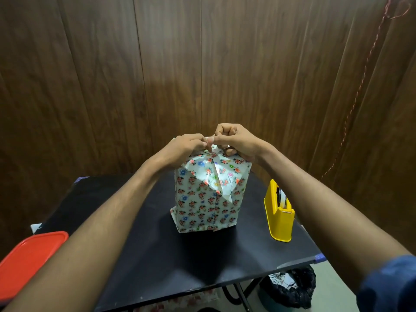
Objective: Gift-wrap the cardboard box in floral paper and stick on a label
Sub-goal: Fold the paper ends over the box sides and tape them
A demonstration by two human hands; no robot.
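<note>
The cardboard box stands upright in the middle of the black table [146,255], fully covered in white floral paper [202,206]. A folded triangular flap lies down its near face. My left hand [182,150] and my right hand [236,140] meet at the box's top edge. Both pinch a small strip of clear tape [209,140] stretched between their fingertips, just above the folded paper at the top. The far side of the box is hidden. No label is in sight.
A yellow tape dispenser [279,212] stands on the table to the right of the box. A red lid [29,260] sits at the left edge. A bin with a black bag [290,289] is under the table's right corner. Wood panelling is behind.
</note>
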